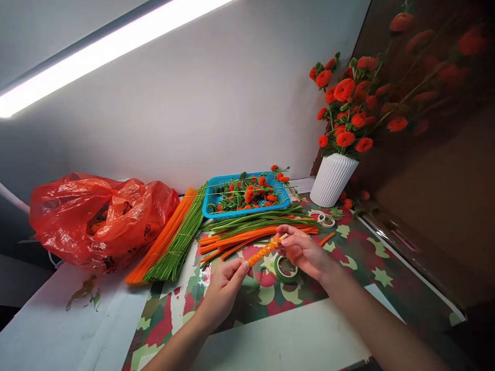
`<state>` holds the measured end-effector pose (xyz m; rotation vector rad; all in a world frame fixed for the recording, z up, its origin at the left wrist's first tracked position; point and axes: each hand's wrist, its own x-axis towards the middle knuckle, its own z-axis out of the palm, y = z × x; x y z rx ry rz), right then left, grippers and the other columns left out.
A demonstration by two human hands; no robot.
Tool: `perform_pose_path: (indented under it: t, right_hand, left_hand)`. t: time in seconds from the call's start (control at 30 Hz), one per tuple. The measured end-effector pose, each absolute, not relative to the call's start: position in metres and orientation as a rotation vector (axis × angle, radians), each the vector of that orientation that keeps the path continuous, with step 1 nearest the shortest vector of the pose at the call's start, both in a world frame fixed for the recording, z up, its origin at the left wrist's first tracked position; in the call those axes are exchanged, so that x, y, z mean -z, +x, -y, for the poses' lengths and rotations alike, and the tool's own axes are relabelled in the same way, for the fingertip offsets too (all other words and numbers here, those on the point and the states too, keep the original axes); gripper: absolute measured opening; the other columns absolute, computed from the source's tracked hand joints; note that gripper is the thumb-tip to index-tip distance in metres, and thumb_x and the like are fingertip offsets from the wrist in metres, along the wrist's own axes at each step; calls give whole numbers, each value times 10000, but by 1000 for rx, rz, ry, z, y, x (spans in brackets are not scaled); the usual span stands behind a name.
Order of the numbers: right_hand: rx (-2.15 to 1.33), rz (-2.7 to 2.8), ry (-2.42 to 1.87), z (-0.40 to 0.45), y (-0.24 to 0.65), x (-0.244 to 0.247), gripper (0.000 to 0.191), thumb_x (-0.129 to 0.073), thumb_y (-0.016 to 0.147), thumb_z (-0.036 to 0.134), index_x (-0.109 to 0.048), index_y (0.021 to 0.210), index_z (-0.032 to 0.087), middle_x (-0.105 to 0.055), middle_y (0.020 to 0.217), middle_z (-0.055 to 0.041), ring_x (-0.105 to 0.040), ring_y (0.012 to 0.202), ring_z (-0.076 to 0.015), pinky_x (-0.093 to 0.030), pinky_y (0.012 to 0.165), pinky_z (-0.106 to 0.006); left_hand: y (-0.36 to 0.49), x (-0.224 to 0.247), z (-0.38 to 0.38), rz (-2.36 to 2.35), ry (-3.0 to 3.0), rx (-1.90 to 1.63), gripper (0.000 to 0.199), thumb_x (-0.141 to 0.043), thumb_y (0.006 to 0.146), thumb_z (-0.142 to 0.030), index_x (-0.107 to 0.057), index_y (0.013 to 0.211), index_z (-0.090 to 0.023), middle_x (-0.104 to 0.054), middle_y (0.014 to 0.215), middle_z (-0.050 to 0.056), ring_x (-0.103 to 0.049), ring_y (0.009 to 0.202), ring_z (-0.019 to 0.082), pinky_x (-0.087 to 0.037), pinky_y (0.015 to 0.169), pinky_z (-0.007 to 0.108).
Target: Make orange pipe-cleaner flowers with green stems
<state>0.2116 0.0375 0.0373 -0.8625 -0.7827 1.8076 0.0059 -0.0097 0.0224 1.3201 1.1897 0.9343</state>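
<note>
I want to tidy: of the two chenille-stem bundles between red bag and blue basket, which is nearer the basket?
The green bundle, beside the blue basket; the orange bundle lies nearer the red bag.

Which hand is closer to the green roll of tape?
Your right hand. In the picture, the right hand is just above the green roll of tape, towards its right side. The left hand is farther away, off to its left.
</note>
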Motion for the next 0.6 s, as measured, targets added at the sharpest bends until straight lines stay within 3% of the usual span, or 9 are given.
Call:
perform_pose_path:
  t: [0.23, 0.6]
  right_hand:
    - [-1932, 913, -852, -40, 218, -37, 227, -743, 620, 173, -704, 843, 176, -680, 849, -20, -622, 754, -112, -491, 749, -229]
    - [-1720, 921, -724, -41, 207, -30, 321, -858, 520, 187, -703, 799, 216, -707, 715, 26, -655, 687, -91, -503, 670, -184]
  left_hand:
    - [3, -17, 8, -1159, 1313, -919, 455, -508, 804, -585, -512, 619, -169, -224, 533, -56, -179, 509, 96, -126, 476, 249]
    - [1, -15, 5, -944, 1087, -881, 452, -580, 771, -578, -470, 637, -161, -200, 511, -85, -141, 481, 67, -96, 463, 239]
